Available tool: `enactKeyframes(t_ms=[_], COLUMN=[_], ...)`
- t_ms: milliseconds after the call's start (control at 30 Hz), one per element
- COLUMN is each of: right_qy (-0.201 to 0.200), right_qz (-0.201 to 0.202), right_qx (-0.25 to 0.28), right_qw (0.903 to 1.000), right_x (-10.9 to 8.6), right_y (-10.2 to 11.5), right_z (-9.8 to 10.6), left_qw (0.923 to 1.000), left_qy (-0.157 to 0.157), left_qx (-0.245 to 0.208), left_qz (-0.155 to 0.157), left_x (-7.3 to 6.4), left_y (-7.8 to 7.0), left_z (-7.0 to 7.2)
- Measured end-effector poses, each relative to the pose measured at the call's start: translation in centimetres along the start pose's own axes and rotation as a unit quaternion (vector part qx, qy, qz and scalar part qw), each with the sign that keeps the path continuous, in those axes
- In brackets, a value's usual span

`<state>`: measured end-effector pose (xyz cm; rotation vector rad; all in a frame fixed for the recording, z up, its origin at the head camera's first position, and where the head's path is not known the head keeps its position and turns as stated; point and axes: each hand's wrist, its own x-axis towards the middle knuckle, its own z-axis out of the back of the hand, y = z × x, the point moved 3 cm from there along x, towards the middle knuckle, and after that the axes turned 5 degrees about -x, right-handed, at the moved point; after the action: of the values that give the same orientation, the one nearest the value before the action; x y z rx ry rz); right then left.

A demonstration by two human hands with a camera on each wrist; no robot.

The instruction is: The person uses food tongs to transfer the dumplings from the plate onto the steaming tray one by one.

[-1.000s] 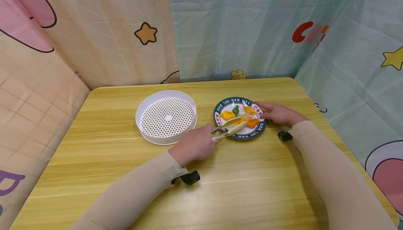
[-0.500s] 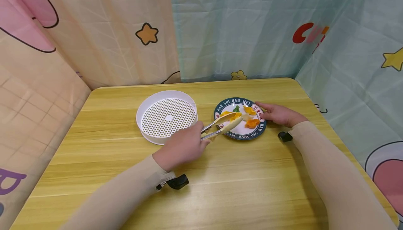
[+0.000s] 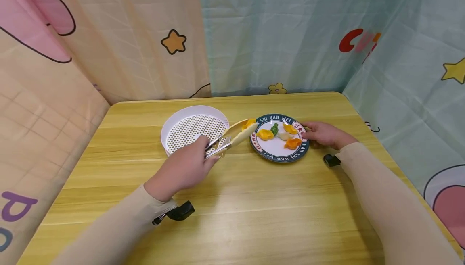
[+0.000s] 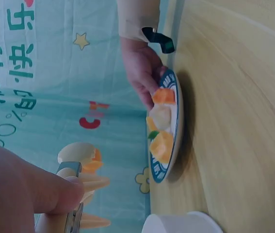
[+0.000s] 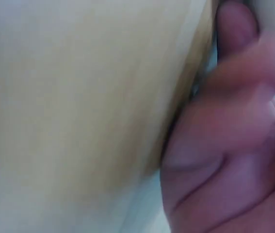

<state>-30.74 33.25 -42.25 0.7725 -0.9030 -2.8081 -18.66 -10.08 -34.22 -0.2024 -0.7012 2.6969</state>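
Note:
My left hand [image 3: 183, 170] grips metal tongs [image 3: 219, 149] with cream scalloped tips. Between the tips sits a yellow dumpling-shaped piece [image 3: 248, 124], held in the gap between the white basket and the plate, near the plate's left rim. On the round plate [image 3: 279, 157] with a dark blue lettered rim lie a yellow piece [image 3: 265, 134], a green one [image 3: 274, 128], a white one [image 3: 285, 136] and others in yellow and orange [image 3: 292, 143]. My right hand [image 3: 324, 134] pinches the plate's right rim, thumb on top; the left wrist view shows this too.
A white round basket [image 3: 168, 126] with a perforated bottom stands left of the plate, partly behind my left hand and the tongs. All rests on a wooden table [image 3: 254, 208]. Printed curtains [image 3: 254, 35] hang behind and at both sides.
My left hand has drawn the tongs with the yellow piece leftward off the plate, toward the basket. The right hand stays at the plate's rim.

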Motion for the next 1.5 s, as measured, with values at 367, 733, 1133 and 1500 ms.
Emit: enactKeyframes(t_ms=[367,733,1133,1500], right_qy=[0.033,0.052,0.057,0.055], right_qz=[-0.01,-0.035,-0.042,-0.049], right_qx=[0.084,0.115,0.122,0.111], right_qw=[0.9958,0.9914,0.99,0.9911], right_x=[-0.6,-0.6,-0.7,-0.7], right_y=[-0.2,-1.0,-0.7,-0.2], right_z=[-0.3,-0.3,-0.3,-0.4], left_qw=[0.9976,0.9929,0.9866,0.9826], left_qy=[0.005,0.018,0.054,0.078], left_qx=[0.016,0.043,0.068,0.076], left_qz=[0.066,0.109,0.138,0.15], left_x=[-0.6,0.3,1.9,2.4], left_y=[4.9,8.8,10.4,11.1], left_z=[2.7,3.7,4.1,4.0])
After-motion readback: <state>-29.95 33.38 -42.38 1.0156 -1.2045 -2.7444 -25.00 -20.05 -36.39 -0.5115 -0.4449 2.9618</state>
